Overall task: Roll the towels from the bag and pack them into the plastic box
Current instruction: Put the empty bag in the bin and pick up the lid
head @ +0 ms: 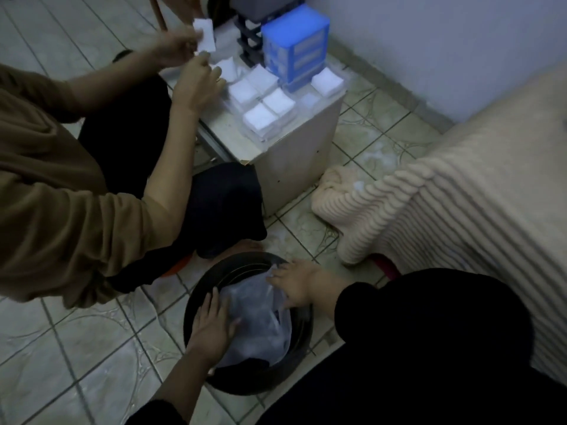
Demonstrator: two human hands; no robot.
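Two hands work inside the black bin (196,305) at the wearer's feet: the left hand (211,328) lies flat, fingers straight, on the plastic bag (260,317), the right hand (294,285) spread on its far edge, probably parting it to reach towels. Beyond, a second person holds a white towel (204,35) above the small table (294,154), where clear plastic boxes (260,119) sit filled.

Bag (260,320): thin translucent plastic, crinkled, faint sheen. Bin (211,289): black plastic, smooth. Blanket (445,191): ribbed plush cloth, matt. Floor (76,357): glazed tile, glossy. Drawer unit (296,47): blue plastic.
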